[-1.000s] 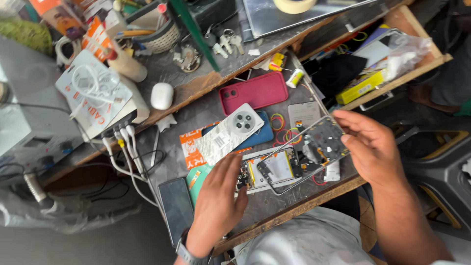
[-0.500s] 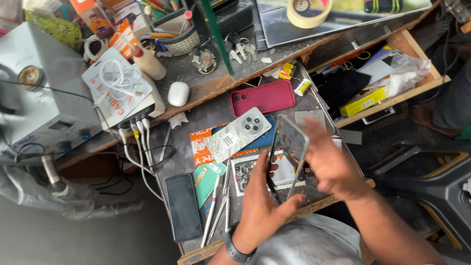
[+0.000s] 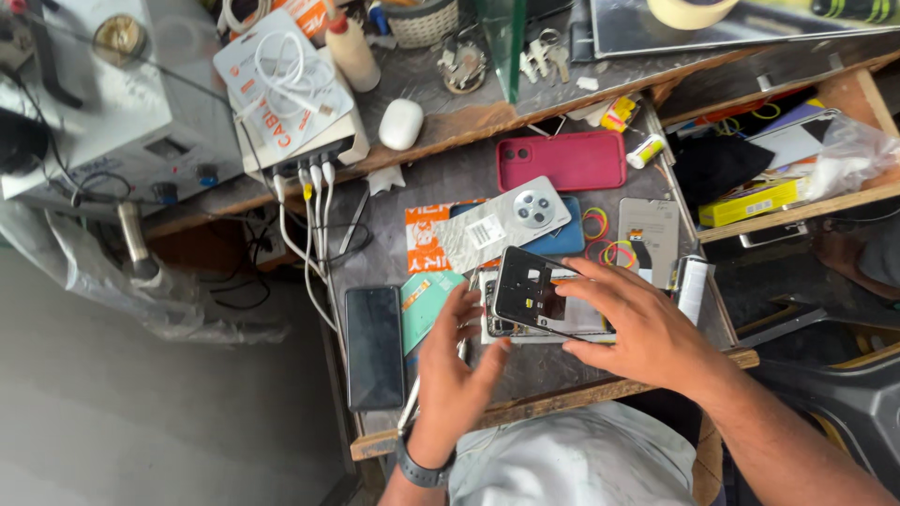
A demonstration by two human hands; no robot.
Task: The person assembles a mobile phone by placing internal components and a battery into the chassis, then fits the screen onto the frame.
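My right hand [image 3: 637, 323] grips a dark phone frame [image 3: 532, 290] with openings in it, tilted just above an opened phone body [image 3: 572, 323] that lies on the grey work mat [image 3: 441, 187]. My left hand [image 3: 455, 370] hovers beside them on the left, fingers spread and holding nothing, with a dark watch at the wrist. A metal tweezer-like tool [image 3: 411, 398] lies under that hand near the front edge.
A black phone [image 3: 374, 345] lies face up at the left. A silver phone back [image 3: 502, 225], a red phone case [image 3: 561, 161], rubber bands [image 3: 609, 245] and a grey back cover [image 3: 649, 236] lie behind. White cables [image 3: 305, 225] hang from a box. A drawer stands open at right.
My right hand has lowered the phone frame from a raised, upright tilt down over the opened phone body. My left hand has let go and drawn back to the left, fingers spread.
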